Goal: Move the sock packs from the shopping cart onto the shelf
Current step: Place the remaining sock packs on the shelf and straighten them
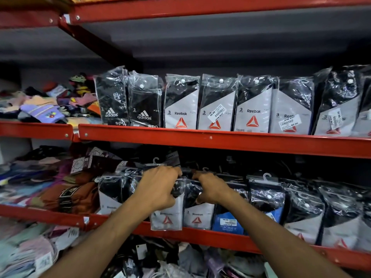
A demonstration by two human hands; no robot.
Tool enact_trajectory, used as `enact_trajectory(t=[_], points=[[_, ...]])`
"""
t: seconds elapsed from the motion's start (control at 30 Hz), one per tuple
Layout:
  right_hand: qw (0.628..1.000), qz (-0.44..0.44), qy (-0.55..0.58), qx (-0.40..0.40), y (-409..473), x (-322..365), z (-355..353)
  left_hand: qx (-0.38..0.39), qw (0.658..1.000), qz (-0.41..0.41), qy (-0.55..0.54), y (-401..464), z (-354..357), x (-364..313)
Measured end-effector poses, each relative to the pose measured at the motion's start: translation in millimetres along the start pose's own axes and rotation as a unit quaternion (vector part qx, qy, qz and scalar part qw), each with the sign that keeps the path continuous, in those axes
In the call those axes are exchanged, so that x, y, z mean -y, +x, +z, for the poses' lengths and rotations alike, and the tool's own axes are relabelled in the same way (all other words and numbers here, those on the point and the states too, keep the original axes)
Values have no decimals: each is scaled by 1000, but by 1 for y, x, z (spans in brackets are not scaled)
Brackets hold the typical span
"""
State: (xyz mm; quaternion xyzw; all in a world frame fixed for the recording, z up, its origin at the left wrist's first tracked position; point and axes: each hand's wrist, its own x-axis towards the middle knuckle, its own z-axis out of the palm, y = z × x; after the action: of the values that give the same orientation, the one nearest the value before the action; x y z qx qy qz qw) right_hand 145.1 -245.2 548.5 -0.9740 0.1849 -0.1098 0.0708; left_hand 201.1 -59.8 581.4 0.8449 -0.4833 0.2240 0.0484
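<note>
Grey-and-black plastic-wrapped Reebok sock pack [167, 215] is being gripped by left hand [158, 187], fingers closed on its top, bottom overhanging red metal shelf [220, 236]. Neighbouring pack [197, 214] is being pinched by right hand [210, 189]. Upper row [216, 103] already stocked; cart not visible, remainder unknown.

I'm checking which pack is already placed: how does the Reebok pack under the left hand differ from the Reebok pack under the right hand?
The left-hand Reebok pack hangs lower, its bottom edge in front of the red shelf rail; the right-hand Reebok pack sits behind that rail. The left hand grips its pack's upper part; the right hand rests on the other's top. Both are clear-wrapped, grey and black, with a red triangle logo.
</note>
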Motion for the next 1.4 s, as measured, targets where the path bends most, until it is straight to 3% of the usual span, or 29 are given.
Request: enact_trajectory(t=[0.47, 0.73, 0.93, 1.1, 1.4], points=[[992, -24, -93, -81, -11, -7, 19, 2, 1000, -4, -14, 31, 48, 4], [993, -49, -43, -94, -25, -3, 16, 3, 996, -13, -85, 32, 82, 11], [990, -47, -19, -130, -26, -2, 24, 41, 994, 77, -61, 28, 91, 21], [985, -40, -15, -167, -19, -1, 42, -58, 986, 60, -144, 13, 90, 26], [976, -49, -11, -213, -13, -2, 73, -108, 984, 6, -139, 15, 116, 22]])
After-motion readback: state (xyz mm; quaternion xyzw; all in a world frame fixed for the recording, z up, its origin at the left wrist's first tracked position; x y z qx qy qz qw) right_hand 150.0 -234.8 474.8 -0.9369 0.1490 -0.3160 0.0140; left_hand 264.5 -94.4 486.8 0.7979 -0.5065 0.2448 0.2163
